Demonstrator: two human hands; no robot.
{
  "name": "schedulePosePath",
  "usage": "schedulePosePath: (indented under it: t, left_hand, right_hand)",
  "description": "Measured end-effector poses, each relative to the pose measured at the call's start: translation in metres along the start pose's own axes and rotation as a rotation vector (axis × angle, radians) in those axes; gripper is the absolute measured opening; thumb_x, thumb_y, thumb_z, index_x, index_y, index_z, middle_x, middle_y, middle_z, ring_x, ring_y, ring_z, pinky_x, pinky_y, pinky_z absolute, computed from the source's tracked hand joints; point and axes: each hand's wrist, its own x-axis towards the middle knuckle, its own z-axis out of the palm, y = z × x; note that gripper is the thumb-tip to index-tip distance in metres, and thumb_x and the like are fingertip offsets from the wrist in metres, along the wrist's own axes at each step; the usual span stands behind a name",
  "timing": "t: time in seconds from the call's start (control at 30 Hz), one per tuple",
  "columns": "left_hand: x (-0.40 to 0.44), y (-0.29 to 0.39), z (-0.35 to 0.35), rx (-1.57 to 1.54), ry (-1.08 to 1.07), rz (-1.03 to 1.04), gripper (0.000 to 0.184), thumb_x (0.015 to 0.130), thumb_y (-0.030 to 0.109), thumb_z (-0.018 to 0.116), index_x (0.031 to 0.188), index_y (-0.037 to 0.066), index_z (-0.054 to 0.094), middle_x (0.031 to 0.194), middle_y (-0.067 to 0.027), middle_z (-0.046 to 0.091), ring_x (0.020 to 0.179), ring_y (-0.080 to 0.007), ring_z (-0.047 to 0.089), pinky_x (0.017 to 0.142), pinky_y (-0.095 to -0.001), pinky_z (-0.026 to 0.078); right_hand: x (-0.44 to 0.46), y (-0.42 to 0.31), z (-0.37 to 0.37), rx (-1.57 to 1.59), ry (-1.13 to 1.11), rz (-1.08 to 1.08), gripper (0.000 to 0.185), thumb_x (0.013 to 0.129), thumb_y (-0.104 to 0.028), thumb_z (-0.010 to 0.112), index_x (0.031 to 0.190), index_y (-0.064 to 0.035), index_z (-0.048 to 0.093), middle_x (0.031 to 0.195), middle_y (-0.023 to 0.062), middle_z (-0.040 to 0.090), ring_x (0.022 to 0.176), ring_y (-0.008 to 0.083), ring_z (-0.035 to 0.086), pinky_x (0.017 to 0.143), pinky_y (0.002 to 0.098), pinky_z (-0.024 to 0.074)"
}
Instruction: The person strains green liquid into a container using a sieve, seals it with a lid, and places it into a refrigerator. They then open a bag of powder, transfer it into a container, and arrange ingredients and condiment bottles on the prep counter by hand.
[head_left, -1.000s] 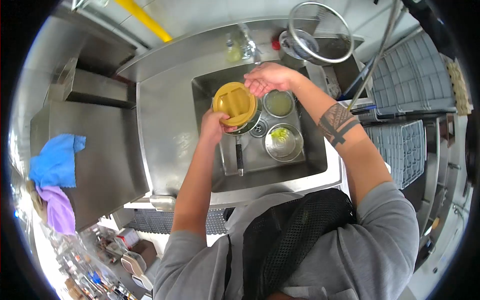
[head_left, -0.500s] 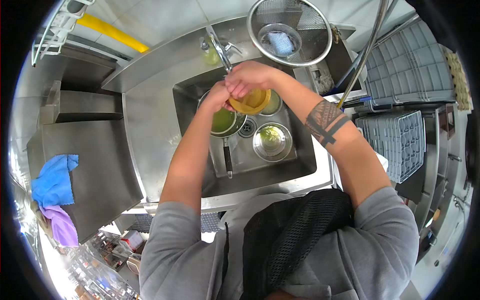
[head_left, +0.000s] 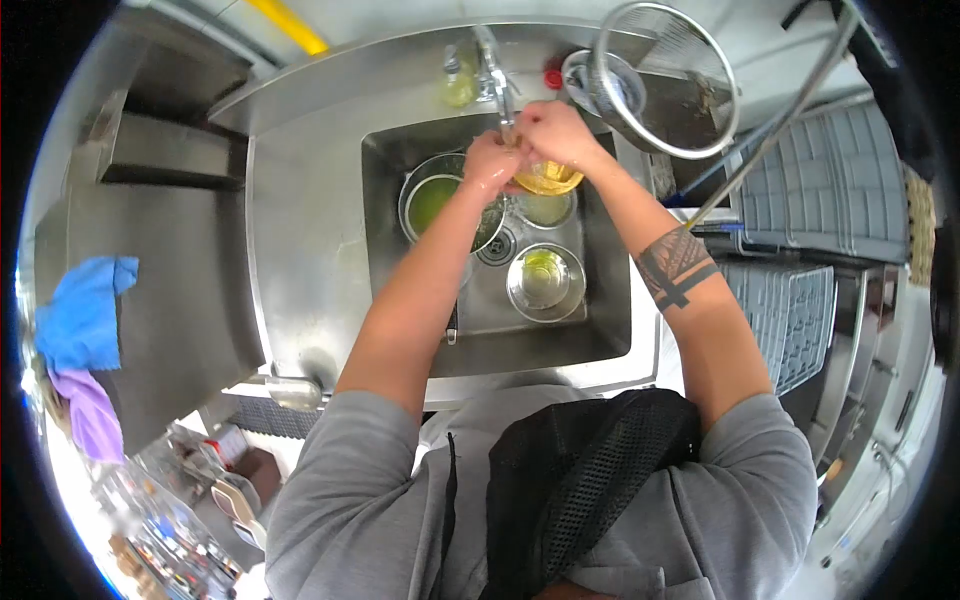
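My left hand [head_left: 492, 162] is closed on the left edge of a yellow bowl [head_left: 552, 180] under the faucet [head_left: 495, 75]. Over the bowl's far side, my right hand [head_left: 560, 132] has its fingers curled in; what they hold, if anything, is hidden. Both hands are wet and close together. Below my left hand, a pan [head_left: 428, 205] with green liquid sits in the sink [head_left: 590, 340], partly covered by my forearm. A round metal bowl [head_left: 545, 282] with greenish liquid stands right of the drain [head_left: 495, 246]. Another round container [head_left: 546, 210] is partly hidden beneath the yellow bowl.
A soap bottle [head_left: 459, 82] stands left of the faucet. Behind the sink at right are a large mesh strainer [head_left: 735, 95] and a smaller container [head_left: 630, 88]. Grey racks [head_left: 820, 190] stand at right. Blue cloth [head_left: 85, 310] and purple cloth [head_left: 88, 410] lie at left.
My right hand's fingers, stretched out before, are now curled in above the bowl. The view has shifted, and the strainer now appears tilted, with the smaller container beside it.
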Motion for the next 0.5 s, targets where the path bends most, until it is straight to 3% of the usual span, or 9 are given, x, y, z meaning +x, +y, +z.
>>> schedulePosePath:
  t: [0.07,0.13,0.17,0.27,0.3,0.33,0.4,0.47,0.5]
  left_hand:
    - [-0.014,0.013,-0.010,0.028,-0.004,-0.088,0.032,0.076,0.000,0.072,0.106,-0.003,0.061,0.097,-0.0126,0.068,0.075,-0.0278,0.073,0.057,-0.0448,0.065]
    - [-0.024,0.008,-0.018,0.030,0.023,-0.124,0.038,0.072,0.000,0.070,0.108,-0.004,0.060,0.097,-0.0142,0.068,0.078,-0.0300,0.074,0.056,-0.0447,0.065]
    - [-0.030,0.003,-0.022,-0.045,-0.001,-0.109,0.039,0.070,0.002,0.071,0.107,-0.004,0.058,0.096,-0.0145,0.067,0.075,-0.0308,0.074,0.054,-0.0437,0.065]
    - [-0.050,-0.001,-0.033,-0.129,0.018,-0.155,0.036,0.070,0.002,0.071,0.102,-0.004,0.057,0.094,-0.0151,0.066,0.070,-0.0302,0.072,0.050,-0.0426,0.064]
    - [-0.055,-0.002,-0.038,-0.111,0.042,-0.159,0.031,0.069,0.001,0.070,0.095,-0.002,0.053,0.092,-0.0164,0.065,0.068,-0.0300,0.072,0.048,-0.0420,0.064]
    - [-0.061,-0.001,-0.042,-0.125,0.062,-0.159,0.031,0.069,0.001,0.070,0.095,-0.002,0.053,0.092,-0.0164,0.065,0.068,-0.0300,0.072,0.048,-0.0420,0.064]
    - [-0.072,0.001,-0.050,-0.155,0.092,-0.166,0.030,0.069,0.001,0.071,0.089,0.000,0.050,0.088,-0.0154,0.063,0.067,-0.0295,0.072,0.047,-0.0417,0.063]
    - [-0.079,0.000,-0.057,-0.176,0.137,-0.179,0.029,0.069,0.000,0.071,0.086,0.002,0.047,0.084,-0.0133,0.060,0.065,-0.0287,0.071,0.046,-0.0417,0.063]
    - [-0.081,-0.001,-0.061,-0.166,0.139,-0.181,0.029,0.069,0.000,0.070,0.086,0.002,0.047,0.084,-0.0130,0.060,0.065,-0.0282,0.071,0.046,-0.0416,0.062]
  right_hand:
    - [0.019,0.007,0.001,-0.480,0.481,-0.331,0.029,0.092,-0.030,0.062,0.095,-0.0040,0.074,0.088,0.0194,0.075,0.085,0.0375,0.074,0.077,0.0446,0.0583]
    - [0.032,0.003,-0.005,-0.449,0.535,-0.416,0.026,0.091,-0.029,0.061,0.099,-0.0083,0.075,0.095,0.0220,0.073,0.092,0.0436,0.070,0.084,0.0490,0.0553]
    - [0.048,0.003,-0.008,-0.460,0.521,-0.332,0.026,0.091,-0.029,0.060,0.098,-0.0095,0.076,0.094,0.0218,0.073,0.094,0.0419,0.071,0.084,0.0480,0.0559]
    - [0.128,0.050,-0.019,-0.486,0.433,-0.158,0.042,0.086,-0.028,0.065,0.112,0.0042,0.069,0.111,0.0264,0.072,0.102,0.0418,0.071,0.088,0.0465,0.0559]
    - [0.144,0.060,-0.024,-0.461,0.323,-0.172,0.047,0.084,-0.026,0.068,0.114,0.0095,0.065,0.113,0.0238,0.073,0.098,0.0349,0.072,0.081,0.0435,0.0570]
    - [0.142,0.056,-0.020,-0.088,0.183,0.019,0.031,0.090,-0.030,0.075,0.091,-0.0010,0.065,0.079,0.0067,0.065,0.068,0.0214,0.061,0.063,0.0397,0.0499]
    - [0.147,0.050,-0.011,0.141,0.082,0.074,0.027,0.091,-0.029,0.075,0.083,-0.0080,0.059,0.073,0.0013,0.057,0.064,0.0175,0.058,0.056,0.0342,0.0482]
    - [0.178,0.065,-0.019,0.306,-0.016,0.238,0.018,0.093,-0.022,0.068,0.083,-0.0108,0.057,0.071,-0.0003,0.054,0.064,0.0148,0.059,0.060,0.0300,0.0550]
    - [0.163,0.035,-0.018,0.259,0.022,0.239,0.016,0.092,-0.020,0.067,0.083,-0.0111,0.058,0.072,-0.0002,0.054,0.064,0.0159,0.060,0.062,0.0321,0.0569]
